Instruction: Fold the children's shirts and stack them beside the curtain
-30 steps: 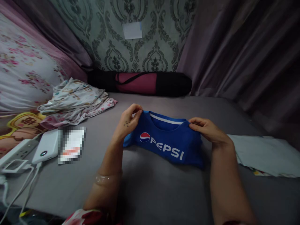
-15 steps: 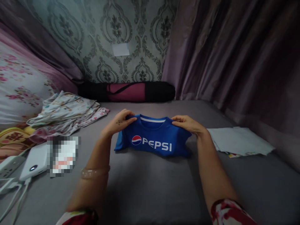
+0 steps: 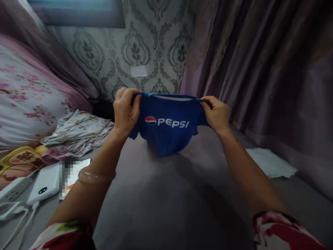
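A blue T-shirt [image 3: 169, 132] with a PEPSI print and logo hangs stretched between my hands, raised over the grey bed sheet. My left hand [image 3: 126, 109] is closed on its shoulder beside the collar. On the opposite shoulder, my right hand [image 3: 215, 114] pinches the cloth between thumb and fingers. The neckline's white inner edge shows along the top. The shirt's lower part droops inward, its hem close to the sheet; I cannot tell whether it touches.
Left lie crumpled patterned clothes [image 3: 78, 132], a yellow cushion [image 3: 22, 159], a white power bank [image 3: 45, 184] with cables, a power strip [image 3: 15, 189] and a partly blurred phone [image 3: 78, 173]. Pale folded sheets [image 3: 272, 162] lie right. Purple curtains [image 3: 260, 69] hang alongside.
Both hands have lifted the blue T-shirt up off the bed, so it now hangs from its shoulders. The camera view has tilted upward.
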A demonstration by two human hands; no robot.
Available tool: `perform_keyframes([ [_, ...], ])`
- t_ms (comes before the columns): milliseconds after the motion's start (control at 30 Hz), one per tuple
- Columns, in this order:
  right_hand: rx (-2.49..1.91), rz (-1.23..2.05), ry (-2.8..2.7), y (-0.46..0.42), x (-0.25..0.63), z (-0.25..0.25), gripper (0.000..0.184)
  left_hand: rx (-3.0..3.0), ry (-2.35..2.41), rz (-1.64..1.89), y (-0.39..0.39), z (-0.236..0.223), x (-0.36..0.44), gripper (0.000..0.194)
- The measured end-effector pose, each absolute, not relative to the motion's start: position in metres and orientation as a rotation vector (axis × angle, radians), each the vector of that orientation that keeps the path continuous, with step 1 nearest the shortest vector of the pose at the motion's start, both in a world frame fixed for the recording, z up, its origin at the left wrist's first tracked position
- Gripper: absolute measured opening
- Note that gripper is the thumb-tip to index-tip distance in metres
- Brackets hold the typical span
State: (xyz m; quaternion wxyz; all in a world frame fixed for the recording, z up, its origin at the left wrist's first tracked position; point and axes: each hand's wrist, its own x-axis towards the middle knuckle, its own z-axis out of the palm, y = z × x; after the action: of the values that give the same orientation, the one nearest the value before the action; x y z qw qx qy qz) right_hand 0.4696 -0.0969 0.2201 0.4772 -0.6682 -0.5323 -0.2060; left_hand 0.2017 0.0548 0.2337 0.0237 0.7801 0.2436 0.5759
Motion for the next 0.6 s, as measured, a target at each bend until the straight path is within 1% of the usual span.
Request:
perform_keyframes([
  [33,-1.618,-0.614,-1.271,-0.095,0.466,0.224,0.031,2.418,0.756,1.878,0.053,0.238,0.203,0.025],
  [100,-1.628,-0.723,-1.307,-0.091,0.460,0.228,0.035,2.502,0.756,1.889,0.055,0.242,0.206,0.027],
  [200,-1.698,-0.720,-1.436,-0.083,0.459,0.228,0.034,2.637,0.779,1.766,0.065,0.240,0.210,0.028],
  [300,-1.730,-0.767,-1.390,-0.078,0.462,0.232,0.034,2.539,0.859,1.963,0.073,0.240,0.211,0.028],
  [333,-1.741,-0.778,-1.394,-0.077,0.463,0.234,0.034,2.553,0.856,1.973,0.076,0.241,0.211,0.027],
  [433,-1.763,-0.776,-1.476,-0.074,0.469,0.244,0.033,2.689,0.797,1.793,0.083,0.243,0.211,0.022],
  [533,-1.730,-0.785,-1.461,-0.069,0.477,0.249,0.033,2.617,0.795,1.754,0.094,0.242,0.214,0.020],
  [600,-1.734,-0.751,-1.507,-0.064,0.484,0.250,0.030,2.640,0.758,1.637,0.100,0.239,0.219,0.017],
])
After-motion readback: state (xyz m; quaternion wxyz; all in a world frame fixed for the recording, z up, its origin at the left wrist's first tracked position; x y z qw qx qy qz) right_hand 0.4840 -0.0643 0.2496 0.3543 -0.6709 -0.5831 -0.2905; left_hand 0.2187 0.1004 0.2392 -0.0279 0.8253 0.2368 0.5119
